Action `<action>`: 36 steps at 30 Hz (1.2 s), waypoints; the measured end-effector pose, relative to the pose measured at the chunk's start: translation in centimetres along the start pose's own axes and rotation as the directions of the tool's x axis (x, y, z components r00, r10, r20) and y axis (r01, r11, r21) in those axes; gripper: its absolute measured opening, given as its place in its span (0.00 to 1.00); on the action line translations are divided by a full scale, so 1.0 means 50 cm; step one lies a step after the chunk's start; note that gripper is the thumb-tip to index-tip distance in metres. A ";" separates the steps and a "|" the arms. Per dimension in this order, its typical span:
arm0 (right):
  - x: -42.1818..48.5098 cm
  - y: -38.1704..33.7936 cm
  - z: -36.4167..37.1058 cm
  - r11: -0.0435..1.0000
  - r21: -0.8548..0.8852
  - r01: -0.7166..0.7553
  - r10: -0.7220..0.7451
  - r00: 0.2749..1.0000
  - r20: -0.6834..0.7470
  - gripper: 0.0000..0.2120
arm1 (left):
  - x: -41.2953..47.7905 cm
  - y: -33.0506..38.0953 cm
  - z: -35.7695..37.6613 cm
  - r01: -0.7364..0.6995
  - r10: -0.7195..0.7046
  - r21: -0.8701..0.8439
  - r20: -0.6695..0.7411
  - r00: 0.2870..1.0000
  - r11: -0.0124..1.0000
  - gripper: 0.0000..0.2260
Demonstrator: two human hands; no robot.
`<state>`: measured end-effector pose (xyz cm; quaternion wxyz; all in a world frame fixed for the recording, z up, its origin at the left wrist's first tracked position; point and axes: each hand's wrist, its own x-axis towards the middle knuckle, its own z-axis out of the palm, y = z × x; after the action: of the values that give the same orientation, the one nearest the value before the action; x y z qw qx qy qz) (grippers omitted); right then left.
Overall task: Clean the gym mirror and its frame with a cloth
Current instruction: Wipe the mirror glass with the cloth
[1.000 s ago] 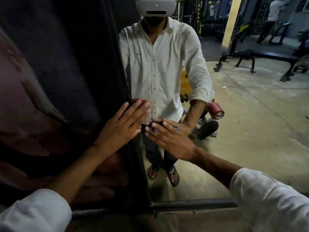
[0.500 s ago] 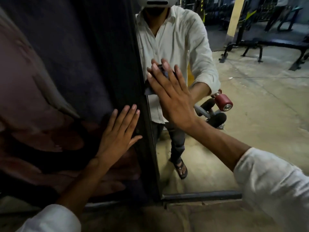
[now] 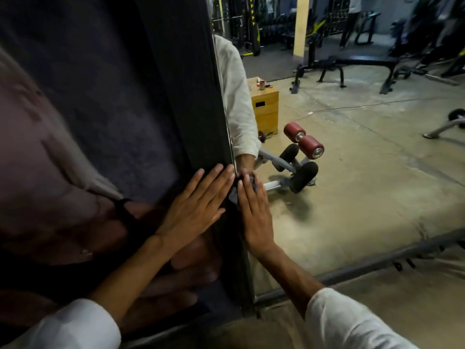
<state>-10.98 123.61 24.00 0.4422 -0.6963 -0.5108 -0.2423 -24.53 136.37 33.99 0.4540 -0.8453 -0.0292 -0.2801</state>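
Note:
The gym mirror point(image 3: 352, 187) fills the right half of the view and reflects the gym floor. Its dark vertical frame point(image 3: 191, 96) runs down the middle. My right hand point(image 3: 255, 215) lies flat against the glass right beside the frame, pressing a small dark cloth point(image 3: 234, 195) that shows only at my fingertips. My left hand point(image 3: 198, 210) rests flat with fingers spread on the frame and the dark panel to its left, holding nothing. The two hands are nearly touching.
A dark glossy panel point(image 3: 88, 122) covers the left side. The mirror's lower frame rail point(image 3: 364, 265) runs along the floor. Reflected in the glass are a red-roller bench point(image 3: 302, 149), a wooden box point(image 3: 264, 107), a yellow pillar point(image 3: 300, 23) and black benches.
My right hand has slid down the mirror's left edge with the cloth, from chest height to beside my left hand. The view has turned, so my reflection is mostly cut off.

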 end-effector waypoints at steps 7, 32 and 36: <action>-0.023 -0.012 0.002 0.940 0.133 -0.313 0.335 0.920 -0.202 0.35 | 0.043 0.016 0.005 -0.105 0.104 -0.063 -0.026 0.994 0.992 0.40; 0.104 0.038 -0.040 0.855 0.306 -0.419 0.515 0.753 -0.409 0.30 | 0.013 0.112 0.050 -0.033 0.032 -0.079 -0.024 0.999 0.996 0.31; 0.124 0.065 -0.095 0.954 0.193 -0.229 0.285 0.891 -0.354 0.28 | 0.015 0.128 0.064 0.019 -0.021 -0.042 -0.048 0.999 0.999 0.30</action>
<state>-5.17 122.27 30.02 0.6102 -0.6638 -0.3354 -0.2731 -20.50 134.97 28.18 0.4342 -0.8471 -0.0209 -0.3056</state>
